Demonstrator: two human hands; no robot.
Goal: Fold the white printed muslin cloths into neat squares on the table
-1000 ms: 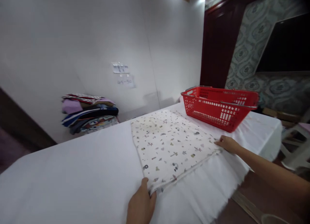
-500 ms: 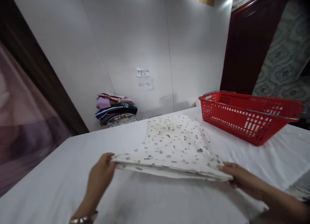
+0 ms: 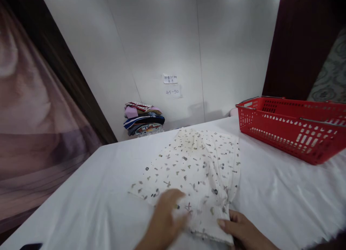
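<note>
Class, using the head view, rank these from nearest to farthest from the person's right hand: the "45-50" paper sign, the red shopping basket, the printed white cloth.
1. Printed white cloth: in front, its edge held by the right hand.
2. Red shopping basket: off to the right.
3. "45-50" paper sign: on the wall behind.

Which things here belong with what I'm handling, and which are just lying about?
In use:
printed cloth, pinched by your right hand
left hand, blurred over it
white-covered table beneath

Apparently just about:
red basket
fabric stack
wall notes
</note>
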